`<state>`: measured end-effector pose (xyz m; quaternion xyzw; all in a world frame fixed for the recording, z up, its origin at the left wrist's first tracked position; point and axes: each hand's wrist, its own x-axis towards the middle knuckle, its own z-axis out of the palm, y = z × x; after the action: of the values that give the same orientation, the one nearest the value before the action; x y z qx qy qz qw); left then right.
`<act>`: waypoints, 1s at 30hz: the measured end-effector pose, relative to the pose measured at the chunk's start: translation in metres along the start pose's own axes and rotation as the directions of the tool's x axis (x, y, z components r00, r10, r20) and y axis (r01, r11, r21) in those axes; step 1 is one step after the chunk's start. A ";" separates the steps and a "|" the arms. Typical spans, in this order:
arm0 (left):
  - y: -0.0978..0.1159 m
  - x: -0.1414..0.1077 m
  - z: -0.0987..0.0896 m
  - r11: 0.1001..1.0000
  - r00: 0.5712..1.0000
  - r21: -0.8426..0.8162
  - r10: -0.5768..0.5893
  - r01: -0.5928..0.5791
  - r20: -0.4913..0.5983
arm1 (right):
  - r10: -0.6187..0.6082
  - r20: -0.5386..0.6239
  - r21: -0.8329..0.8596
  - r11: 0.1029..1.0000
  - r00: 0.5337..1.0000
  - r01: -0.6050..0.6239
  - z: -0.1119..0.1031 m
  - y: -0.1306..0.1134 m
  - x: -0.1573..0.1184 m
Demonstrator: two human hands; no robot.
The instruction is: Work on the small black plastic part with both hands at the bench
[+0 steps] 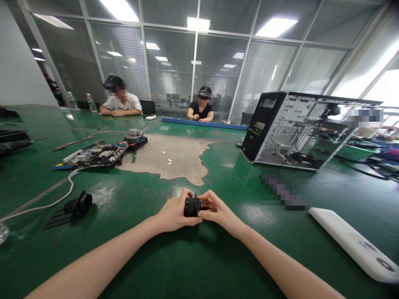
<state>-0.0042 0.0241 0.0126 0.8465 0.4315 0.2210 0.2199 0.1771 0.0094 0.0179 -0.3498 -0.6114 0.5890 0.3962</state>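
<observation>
A small black cylindrical part, like a lens [190, 207], is held just above the green table [174, 265] in front of me. My left hand [175, 211] wraps round its left side, with the thumb below and the fingers on top. My right hand [218, 211] pinches its right end, where a thin black rim stands up. Both hands are closed on this one part. Off to the left lies a black piece with a round opening and flat prongs [76, 206].
An open computer case [264, 124] stands at the right, near a long white object [349, 241]. Circuit boards [96, 154] lie at the left beside a bare brown patch [168, 160]. A white cable [67, 189] crosses the left side. Two people sit across the table.
</observation>
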 end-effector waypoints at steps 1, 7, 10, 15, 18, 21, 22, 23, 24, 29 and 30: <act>0.000 0.000 0.000 1.000 1.000 0.003 0.004 -0.004 0.002 | 0.005 -0.012 0.008 1.000 1.000 -0.005 0.000 0.000 0.000; 0.000 0.000 0.000 1.000 1.000 0.009 0.010 -0.010 0.000 | 0.034 -0.066 0.020 0.999 0.997 -0.032 0.001 0.005 0.003; 0.000 0.000 0.001 1.000 1.000 0.007 0.001 -0.001 -0.004 | 0.054 -0.078 -0.007 0.998 0.995 -0.055 0.002 0.005 0.003; 0.000 -0.001 0.001 1.000 1.000 0.011 0.008 -0.008 -0.005 | 0.006 -0.006 0.001 1.000 1.000 -0.006 0.000 0.002 0.001; 0.000 0.000 0.001 1.000 1.000 0.015 0.016 -0.016 -0.005 | -0.006 -0.009 0.020 1.000 1.000 0.007 -0.001 0.003 0.001; 0.001 0.000 0.000 1.000 1.000 0.018 0.018 -0.018 -0.008 | 0.010 -0.041 0.030 1.000 0.999 -0.009 0.000 0.005 0.002; 0.001 0.000 0.000 1.000 1.000 0.020 0.015 -0.015 -0.009 | 0.012 -0.050 0.028 1.000 0.999 -0.011 0.001 0.006 0.003; 0.001 0.000 0.000 1.000 1.000 0.022 0.012 -0.012 -0.011 | 0.015 -0.059 0.020 1.000 0.998 -0.014 0.001 0.007 0.003; 0.001 0.000 0.000 1.000 1.000 0.023 0.009 -0.009 -0.011 | 0.020 -0.067 0.007 1.000 0.998 -0.020 0.001 0.008 0.003; 0.001 0.000 0.000 1.000 1.000 0.010 -0.005 0.005 -0.011 | 0.025 -0.030 -0.040 0.999 0.999 -0.026 0.000 0.005 0.002; 0.001 0.000 0.000 1.000 1.000 0.006 -0.009 0.009 -0.008 | 0.012 -0.007 -0.031 0.999 1.000 -0.012 0.000 0.003 0.001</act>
<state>-0.0036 0.0239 0.0130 0.8445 0.4367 0.2222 0.2163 0.1766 0.0104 0.0145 -0.3617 -0.6169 0.5806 0.3893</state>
